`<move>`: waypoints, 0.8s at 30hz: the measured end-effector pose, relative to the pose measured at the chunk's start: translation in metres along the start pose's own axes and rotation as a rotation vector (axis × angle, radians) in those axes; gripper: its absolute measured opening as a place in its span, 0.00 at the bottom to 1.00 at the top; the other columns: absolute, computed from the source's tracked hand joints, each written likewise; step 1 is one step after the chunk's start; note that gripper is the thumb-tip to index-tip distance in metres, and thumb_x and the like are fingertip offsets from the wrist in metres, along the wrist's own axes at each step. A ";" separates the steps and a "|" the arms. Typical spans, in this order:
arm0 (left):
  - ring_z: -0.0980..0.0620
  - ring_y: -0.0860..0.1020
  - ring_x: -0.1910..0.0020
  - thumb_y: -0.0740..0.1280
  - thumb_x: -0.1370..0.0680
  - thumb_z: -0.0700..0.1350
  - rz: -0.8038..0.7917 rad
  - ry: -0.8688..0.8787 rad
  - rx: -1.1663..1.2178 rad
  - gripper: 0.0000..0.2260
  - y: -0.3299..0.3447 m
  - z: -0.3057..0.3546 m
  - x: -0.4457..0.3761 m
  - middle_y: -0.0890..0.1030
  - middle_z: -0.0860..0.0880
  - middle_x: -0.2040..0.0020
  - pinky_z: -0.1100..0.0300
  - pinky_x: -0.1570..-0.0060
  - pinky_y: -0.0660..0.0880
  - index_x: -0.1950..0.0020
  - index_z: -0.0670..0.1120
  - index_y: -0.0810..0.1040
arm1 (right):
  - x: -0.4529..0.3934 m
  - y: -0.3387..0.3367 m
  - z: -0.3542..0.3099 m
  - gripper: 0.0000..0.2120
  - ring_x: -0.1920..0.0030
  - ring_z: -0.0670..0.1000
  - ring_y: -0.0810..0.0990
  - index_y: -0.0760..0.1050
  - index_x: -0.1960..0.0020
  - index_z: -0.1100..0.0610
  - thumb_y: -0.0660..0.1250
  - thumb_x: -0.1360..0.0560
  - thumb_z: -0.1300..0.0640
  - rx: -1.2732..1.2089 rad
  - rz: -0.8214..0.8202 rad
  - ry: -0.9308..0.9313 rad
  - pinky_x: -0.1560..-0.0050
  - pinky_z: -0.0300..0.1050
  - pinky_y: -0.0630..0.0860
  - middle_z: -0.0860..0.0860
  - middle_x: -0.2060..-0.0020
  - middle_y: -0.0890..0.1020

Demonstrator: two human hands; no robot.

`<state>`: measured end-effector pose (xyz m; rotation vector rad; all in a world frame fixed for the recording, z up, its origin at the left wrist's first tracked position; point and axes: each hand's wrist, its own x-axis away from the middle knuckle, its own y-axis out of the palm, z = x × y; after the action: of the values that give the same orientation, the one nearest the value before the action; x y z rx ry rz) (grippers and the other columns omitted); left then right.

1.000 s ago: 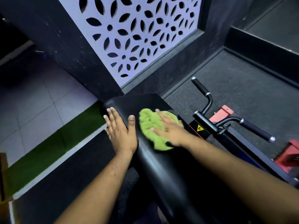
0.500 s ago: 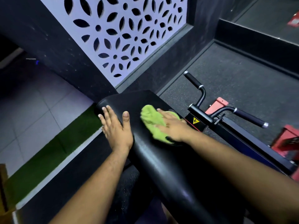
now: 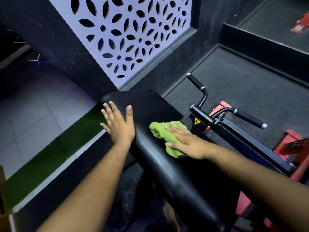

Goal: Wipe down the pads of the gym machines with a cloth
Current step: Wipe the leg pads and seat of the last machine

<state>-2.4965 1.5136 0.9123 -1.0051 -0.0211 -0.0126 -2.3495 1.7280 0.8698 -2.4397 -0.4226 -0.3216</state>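
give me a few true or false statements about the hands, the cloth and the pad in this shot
1. The right hand presses a green cloth flat on the black pad. True.
2. The left hand holds a spray bottle. False: it rests flat on the pad's left edge, holding nothing.
3. The cloth is white. False: it is bright green.
4. Two black-gripped handles stand to the right of the pad. True.
5. The two hands touch each other. False: bare pad lies between them.

head view, looking down, close over pad [image 3: 150,111]
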 end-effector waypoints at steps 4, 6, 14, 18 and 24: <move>0.49 0.41 0.17 0.38 0.26 0.77 0.065 0.021 0.008 0.47 0.002 0.002 0.007 0.43 0.47 0.15 0.35 0.22 0.37 0.16 0.48 0.45 | -0.017 0.009 -0.002 0.30 0.18 0.49 0.42 0.46 0.23 0.25 0.52 0.22 0.29 0.038 0.087 0.020 0.23 0.72 0.50 0.33 0.19 0.44; 0.48 0.41 0.17 0.38 0.26 0.77 0.075 0.053 -0.022 0.47 0.001 0.005 0.014 0.42 0.47 0.15 0.36 0.22 0.37 0.16 0.48 0.45 | -0.054 0.001 -0.024 0.27 0.18 0.53 0.47 0.51 0.22 0.27 0.55 0.20 0.34 0.009 0.135 0.063 0.25 0.74 0.52 0.35 0.19 0.48; 0.53 0.36 0.18 0.37 0.26 0.78 -0.094 0.214 -0.105 0.47 0.015 0.020 0.098 0.40 0.50 0.16 0.38 0.23 0.33 0.16 0.50 0.45 | 0.024 0.014 0.003 0.30 0.18 0.46 0.49 0.46 0.23 0.27 0.58 0.19 0.35 0.067 0.114 -0.211 0.26 0.57 0.55 0.34 0.19 0.47; 0.55 0.33 0.19 0.38 0.26 0.79 -0.151 0.255 -0.277 0.46 0.020 0.022 0.113 0.40 0.52 0.16 0.37 0.23 0.32 0.16 0.52 0.47 | 0.026 0.008 0.083 0.38 0.19 0.41 0.49 0.56 0.19 0.40 0.53 0.26 0.28 0.020 0.176 0.044 0.22 0.64 0.54 0.31 0.20 0.48; 0.55 0.35 0.18 0.37 0.27 0.79 -0.144 0.245 -0.336 0.47 0.020 0.028 0.110 0.42 0.53 0.16 0.38 0.21 0.37 0.16 0.52 0.46 | -0.048 0.002 0.034 0.27 0.20 0.52 0.59 0.62 0.21 0.37 0.55 0.21 0.40 -0.062 0.290 0.153 0.25 0.62 0.61 0.41 0.19 0.59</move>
<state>-2.3868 1.5478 0.9126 -1.3302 0.1369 -0.2781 -2.3884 1.7375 0.8274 -2.4720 0.0089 -0.3959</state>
